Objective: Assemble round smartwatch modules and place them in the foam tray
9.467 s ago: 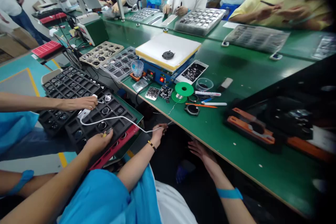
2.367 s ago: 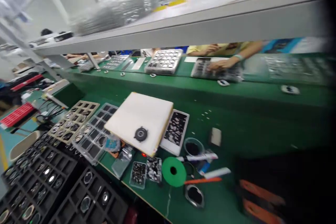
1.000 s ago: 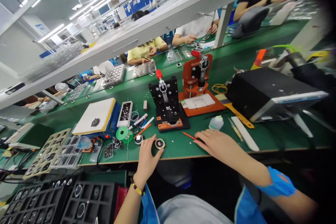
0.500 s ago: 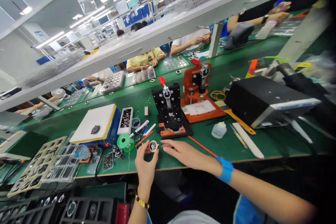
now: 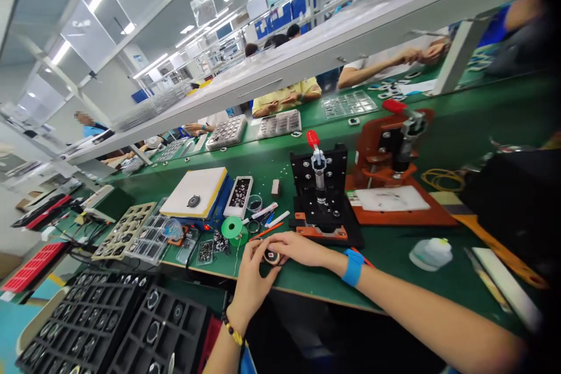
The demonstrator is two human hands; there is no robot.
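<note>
My left hand [image 5: 253,274] pinches a small round watch case [image 5: 272,256] with a copper-coloured rim and a dark inside, between thumb and fingers. My right hand [image 5: 298,249] bends over the top of it from the right, its fingertips at the rim and against my left fingers; they partly hide the case. Both hands are just above the bench's front edge. Behind them stands a black toggle-clamp press [image 5: 322,193] with a red handle. Left of the hands are a green spool [image 5: 232,227] and a small box of tiny parts [image 5: 205,252].
A blue heating plate [image 5: 193,193] with a pale top bears a dark round part [image 5: 193,201]. To the right stand an orange clamp press [image 5: 394,169], a clear bottle [image 5: 430,254] and a brush [image 5: 499,245]. Black compartment trays [image 5: 162,327] fill the lower left. Co-workers sit across the bench.
My right hand has come in to the left and now meets the watch case and my left fingers. The view has turned left, showing more of the trays.
</note>
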